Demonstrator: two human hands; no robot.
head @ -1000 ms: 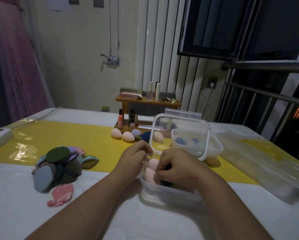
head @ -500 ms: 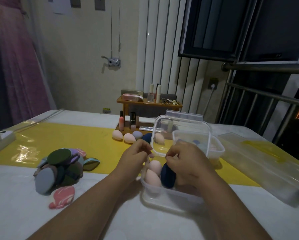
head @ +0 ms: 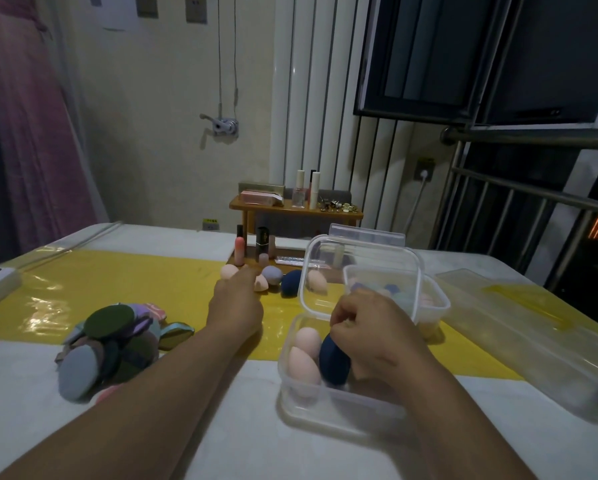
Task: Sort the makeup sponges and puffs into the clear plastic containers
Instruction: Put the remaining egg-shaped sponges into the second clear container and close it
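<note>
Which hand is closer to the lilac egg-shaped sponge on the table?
Left. The left hand is beside the lilac egg-shaped sponge; the right hand is farther, at the near clear container.

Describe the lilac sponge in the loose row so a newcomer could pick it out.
Find the yellow runner across the table, then the wooden rack at its far edge. A loose row of egg-shaped sponges lies before the rack; the lilac sponge sits between a pink sponge and a dark blue sponge. It alone in that row is greyish purple.
</note>
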